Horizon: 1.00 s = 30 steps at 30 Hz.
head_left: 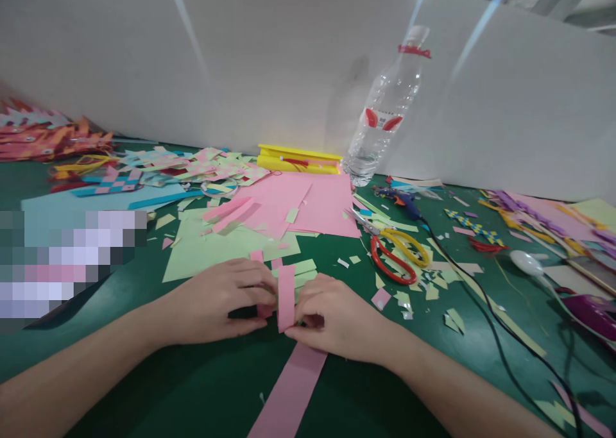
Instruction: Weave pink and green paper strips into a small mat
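Observation:
Woven pink and light green paper strips lie between my two hands over the table. My left hand (pixel 231 300) is closed, its thumb and fingers pinching the left side of the pink paper strip piece. A folded pink paper strip (pixel 287 297) stands up in the middle, and my right hand (pixel 337 310) pinches its lower right edge. Light green strips (pixel 304 270) stick out behind the right fingertips. Below the hands a long pink strip (pixel 291 393) runs toward me; whether it joins the held piece is hidden.
Red-and-yellow-handled scissors (pixel 393 255), a glue gun (pixel 404 202) with a black cord, and paper scraps (pixel 433 290) are on the right. Behind are pink sheets (pixel 327 201), a green sheet (pixel 192 245) and a tilted plastic bottle (pixel 385 117). A purple-handled tool (pixel 590 313) is far right.

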### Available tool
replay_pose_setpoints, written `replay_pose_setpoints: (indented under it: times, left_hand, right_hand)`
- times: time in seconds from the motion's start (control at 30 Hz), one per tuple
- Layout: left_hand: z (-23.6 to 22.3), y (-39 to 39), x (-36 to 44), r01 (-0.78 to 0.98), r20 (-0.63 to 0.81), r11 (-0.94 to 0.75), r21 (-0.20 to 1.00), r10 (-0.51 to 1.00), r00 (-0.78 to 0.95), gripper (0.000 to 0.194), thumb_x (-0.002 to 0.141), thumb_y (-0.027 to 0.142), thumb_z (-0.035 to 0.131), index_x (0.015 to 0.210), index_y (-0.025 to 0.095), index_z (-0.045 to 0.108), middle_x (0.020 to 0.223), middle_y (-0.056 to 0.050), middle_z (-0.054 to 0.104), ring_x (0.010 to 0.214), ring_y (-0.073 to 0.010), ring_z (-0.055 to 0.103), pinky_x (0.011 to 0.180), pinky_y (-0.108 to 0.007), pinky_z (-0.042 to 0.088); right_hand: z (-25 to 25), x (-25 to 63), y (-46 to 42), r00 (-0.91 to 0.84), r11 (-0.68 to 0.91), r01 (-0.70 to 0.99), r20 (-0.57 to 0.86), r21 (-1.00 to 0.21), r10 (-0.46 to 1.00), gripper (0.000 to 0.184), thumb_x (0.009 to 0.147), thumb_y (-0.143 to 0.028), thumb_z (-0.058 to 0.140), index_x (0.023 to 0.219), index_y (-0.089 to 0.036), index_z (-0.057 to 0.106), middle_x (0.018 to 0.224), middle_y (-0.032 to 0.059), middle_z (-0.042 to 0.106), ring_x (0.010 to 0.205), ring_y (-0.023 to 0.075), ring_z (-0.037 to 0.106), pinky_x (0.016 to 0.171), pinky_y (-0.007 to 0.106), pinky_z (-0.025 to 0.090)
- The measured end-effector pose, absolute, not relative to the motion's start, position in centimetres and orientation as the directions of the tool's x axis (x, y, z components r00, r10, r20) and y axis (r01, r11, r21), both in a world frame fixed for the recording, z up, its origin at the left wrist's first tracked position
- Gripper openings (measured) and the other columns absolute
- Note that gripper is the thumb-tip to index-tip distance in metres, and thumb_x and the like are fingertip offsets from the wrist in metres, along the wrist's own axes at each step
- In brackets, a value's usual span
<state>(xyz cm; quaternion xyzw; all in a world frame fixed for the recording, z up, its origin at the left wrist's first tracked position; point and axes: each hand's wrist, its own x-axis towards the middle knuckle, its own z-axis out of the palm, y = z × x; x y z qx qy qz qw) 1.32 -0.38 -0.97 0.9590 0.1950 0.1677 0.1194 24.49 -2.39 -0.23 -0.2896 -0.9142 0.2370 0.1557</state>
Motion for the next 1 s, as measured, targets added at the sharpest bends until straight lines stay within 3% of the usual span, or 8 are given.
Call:
replay_pose_setpoints:
  times: [0.2, 0.37, 0.53, 0.8, 1.0]
  left_hand:
    - [-0.8, -0.8, 1.5, 0.339, 0.267, -0.883, 0.325, 0.429, 0.863, 0.013, 0.087, 0.024, 0.06, 0.099, 0.025, 0.065, 0.106, -0.005, 0.067, 0.102, -0.0224, 0.06, 0.09, -0.034, 0.047]
    - [-0.7, -1.0, 1.7, 0.33, 0.225, -0.871, 0.365, 0.426, 0.876, 0.014, 0.088, 0.019, 0.056, 0.102, 0.024, 0.059, 0.111, -0.005, 0.065, 0.105, -0.0211, 0.058, 0.091, -0.033, 0.046]
    - [-1.4, -0.8, 1.4, 0.331, 0.26, -0.899, 0.288, 0.406, 0.876, 0.014, 0.091, 0.021, 0.054, 0.104, 0.025, 0.06, 0.115, -0.004, 0.064, 0.109, -0.0213, 0.057, 0.094, -0.034, 0.044]
    - [-2.0, -0.3, 1.4, 0.382, 0.275, -0.902, 0.202, 0.426, 0.862, 0.017, 0.096, 0.025, 0.049, 0.108, 0.024, 0.061, 0.115, -0.004, 0.065, 0.109, -0.0199, 0.057, 0.094, -0.034, 0.045]
    - [-1.7, -0.2, 1.8, 0.402, 0.294, -0.896, 0.189, 0.442, 0.848, 0.019, 0.097, 0.025, 0.044, 0.106, 0.023, 0.062, 0.11, -0.004, 0.066, 0.105, -0.0187, 0.059, 0.093, -0.033, 0.046]
  right_hand:
    - [-0.1, 24.5, -2.3, -0.855, 0.785, 0.41, 0.105, -0.464, 0.508, 0.026, 0.082, -0.022, 0.066, 0.059, -0.017, 0.055, 0.062, -0.0042, 0.057, 0.065, 0.0104, 0.051, 0.068, 0.025, 0.035]
    - [-0.5, 24.6, -2.3, -0.866, 0.82, 0.368, 0.159, -0.439, 0.474, 0.024, 0.082, -0.023, 0.066, 0.062, -0.018, 0.055, 0.06, -0.0051, 0.054, 0.064, 0.0105, 0.048, 0.067, 0.025, 0.033]
    - [-0.8, 24.6, -2.2, -0.828, 0.801, 0.425, 0.176, -0.422, 0.532, 0.026, 0.081, -0.021, 0.067, 0.06, -0.017, 0.053, 0.061, -0.0049, 0.054, 0.064, 0.0098, 0.048, 0.067, 0.025, 0.033]
    - [-1.2, 24.5, -2.0, -0.766, 0.765, 0.51, 0.197, -0.394, 0.612, 0.012, 0.084, -0.018, 0.065, 0.073, -0.017, 0.064, 0.067, -0.0027, 0.061, 0.068, 0.0109, 0.053, 0.068, 0.026, 0.032]
    - [-1.9, 24.3, -2.0, -0.71, 0.75, 0.547, 0.269, -0.372, 0.651, 0.012, 0.086, -0.02, 0.064, 0.074, -0.016, 0.067, 0.072, -0.001, 0.067, 0.072, 0.0129, 0.057, 0.07, 0.027, 0.031]
